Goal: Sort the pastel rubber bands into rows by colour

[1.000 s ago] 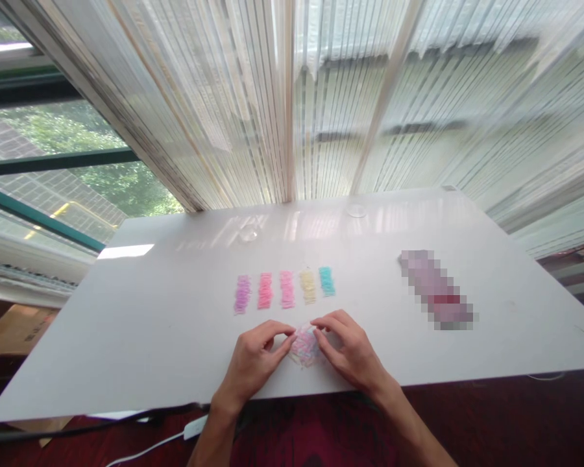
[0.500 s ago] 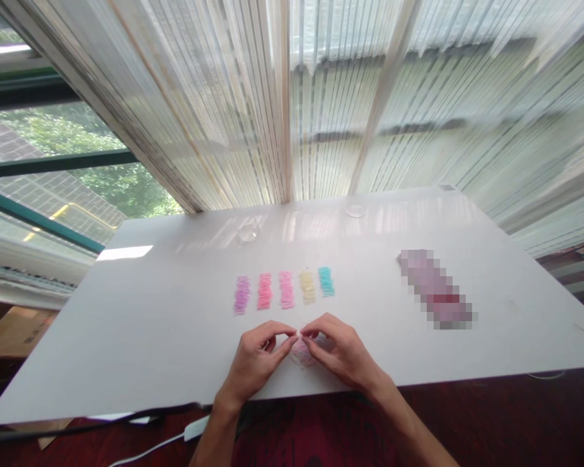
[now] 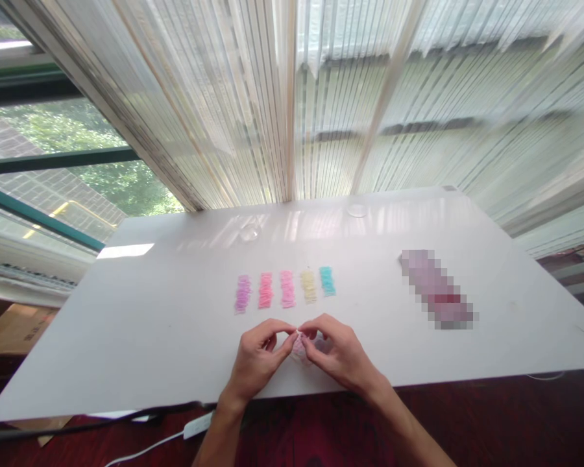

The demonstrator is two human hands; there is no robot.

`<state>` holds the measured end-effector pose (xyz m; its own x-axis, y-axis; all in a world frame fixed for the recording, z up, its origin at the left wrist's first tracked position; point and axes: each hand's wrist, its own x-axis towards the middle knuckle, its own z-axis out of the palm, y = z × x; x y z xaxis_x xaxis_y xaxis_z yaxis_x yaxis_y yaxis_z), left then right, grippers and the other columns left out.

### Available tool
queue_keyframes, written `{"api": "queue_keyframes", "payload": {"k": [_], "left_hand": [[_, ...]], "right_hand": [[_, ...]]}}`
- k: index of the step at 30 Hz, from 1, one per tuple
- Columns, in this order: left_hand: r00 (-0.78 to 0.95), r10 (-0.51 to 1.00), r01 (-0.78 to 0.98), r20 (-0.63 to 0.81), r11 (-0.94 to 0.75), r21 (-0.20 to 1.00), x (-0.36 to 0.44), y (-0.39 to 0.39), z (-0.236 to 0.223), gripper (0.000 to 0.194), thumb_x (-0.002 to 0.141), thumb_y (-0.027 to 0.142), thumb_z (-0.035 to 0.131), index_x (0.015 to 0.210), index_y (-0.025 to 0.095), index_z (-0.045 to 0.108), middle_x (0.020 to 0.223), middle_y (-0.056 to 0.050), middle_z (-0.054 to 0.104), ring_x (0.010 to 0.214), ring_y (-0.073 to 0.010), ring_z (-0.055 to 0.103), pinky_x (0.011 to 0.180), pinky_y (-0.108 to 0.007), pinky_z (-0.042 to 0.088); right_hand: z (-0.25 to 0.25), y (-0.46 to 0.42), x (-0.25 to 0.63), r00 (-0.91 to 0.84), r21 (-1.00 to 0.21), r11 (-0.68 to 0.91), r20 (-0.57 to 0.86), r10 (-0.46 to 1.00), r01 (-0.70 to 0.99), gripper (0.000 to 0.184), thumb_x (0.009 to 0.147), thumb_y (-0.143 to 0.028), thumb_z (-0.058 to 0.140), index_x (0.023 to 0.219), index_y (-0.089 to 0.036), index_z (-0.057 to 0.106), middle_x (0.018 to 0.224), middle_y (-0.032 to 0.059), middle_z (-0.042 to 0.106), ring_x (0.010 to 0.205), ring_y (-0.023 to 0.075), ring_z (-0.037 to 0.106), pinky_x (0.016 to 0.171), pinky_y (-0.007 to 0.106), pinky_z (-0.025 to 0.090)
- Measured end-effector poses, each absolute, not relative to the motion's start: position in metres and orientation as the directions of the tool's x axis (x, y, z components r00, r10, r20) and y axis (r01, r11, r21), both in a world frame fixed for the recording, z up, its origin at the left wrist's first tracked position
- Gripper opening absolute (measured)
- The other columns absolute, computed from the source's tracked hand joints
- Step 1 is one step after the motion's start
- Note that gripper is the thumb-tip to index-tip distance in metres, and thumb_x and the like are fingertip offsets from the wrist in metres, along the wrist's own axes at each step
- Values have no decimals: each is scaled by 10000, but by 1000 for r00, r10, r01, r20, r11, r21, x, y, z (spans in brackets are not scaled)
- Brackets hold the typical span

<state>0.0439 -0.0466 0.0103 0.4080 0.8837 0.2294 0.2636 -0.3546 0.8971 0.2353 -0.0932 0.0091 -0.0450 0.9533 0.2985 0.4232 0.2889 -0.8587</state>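
Note:
Near the front edge of the white table, my left hand (image 3: 260,353) and my right hand (image 3: 338,353) meet with thumbs and forefingers pinched. What lies between the fingertips is too small to make out. Just beneath them is a small pinkish-white, partly see-through heap (image 3: 299,353), half hidden by my fingers; I cannot tell whether it is loose or bagged. Beyond my hands, neat strips of thin, short pieces lie side by side: purple (image 3: 243,294), coral (image 3: 265,290), pink (image 3: 287,288), pale yellow (image 3: 308,287) and teal (image 3: 328,281).
On the white table (image 3: 150,337), a blurred-out pinkish oblong (image 3: 435,288) lies to the right. Two clear, round objects (image 3: 250,231) sit toward the back, near the striped curtain (image 3: 243,97). A white power strip (image 3: 198,425) with a cable is below the front edge.
The fingertips of both hands have come closer together, now nearly touching. The coloured strips stay in place; the view has shifted slightly.

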Motion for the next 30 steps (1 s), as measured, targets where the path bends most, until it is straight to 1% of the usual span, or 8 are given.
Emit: {"api": "queue_keyframes", "payload": {"k": [5, 10, 16, 23, 28, 30], "left_hand": [[358, 896, 310, 264, -380, 872, 50, -47, 11, 72, 899, 226, 695, 911, 176, 745, 808, -29, 733, 541, -81, 510, 467, -181, 409], [332, 895, 354, 299, -411, 840, 54, -47, 13, 72, 901, 207, 674, 906, 178, 739, 803, -26, 735, 526, -80, 495, 463, -187, 404], [326, 895, 376, 304, -418, 827, 52, -45, 10, 94, 918, 250, 682, 903, 180, 744, 789, -21, 740, 503, -77, 467, 465, -194, 407], [372, 885, 304, 281, -402, 864, 46, -47, 9, 67, 899, 224, 714, 934, 182, 753, 832, -30, 751, 522, -75, 483, 463, -186, 412], [382, 884, 267, 268, -383, 884, 46, -47, 14, 77, 884, 209, 721, 951, 178, 745, 854, -40, 747, 535, -75, 497, 453, -174, 417], [380, 884, 253, 272, -382, 889, 46, -47, 16, 86, 879, 194, 720, 960, 180, 743, 860, -39, 743, 537, -72, 501, 444, -165, 414]], "right_hand": [[10, -94, 230, 36, -901, 218, 248, 968, 375, 220, 901, -174, 601, 1093, -213, 701, 924, 39, 766, 754, 154, 693, 669, 252, 563], [13, -95, 227, 78, -924, 162, 201, 977, 345, 203, 932, -195, 572, 1074, -209, 716, 929, 44, 782, 674, 140, 667, 585, 235, 546], [7, -92, 230, 81, -883, 226, 283, 956, 412, 157, 921, -206, 624, 1053, -212, 709, 917, 50, 752, 770, 168, 689, 667, 270, 563], [5, -90, 233, 60, -855, 276, 334, 941, 440, 105, 927, -179, 619, 970, -221, 705, 849, 36, 733, 749, 171, 676, 717, 293, 569], [9, -92, 234, 51, -863, 278, 329, 943, 421, 106, 914, -169, 611, 944, -217, 700, 835, 31, 728, 731, 161, 674, 631, 258, 536], [11, -92, 234, 53, -868, 284, 333, 941, 408, 101, 909, -168, 614, 942, -215, 697, 833, 31, 728, 731, 160, 673, 622, 255, 529]]}}
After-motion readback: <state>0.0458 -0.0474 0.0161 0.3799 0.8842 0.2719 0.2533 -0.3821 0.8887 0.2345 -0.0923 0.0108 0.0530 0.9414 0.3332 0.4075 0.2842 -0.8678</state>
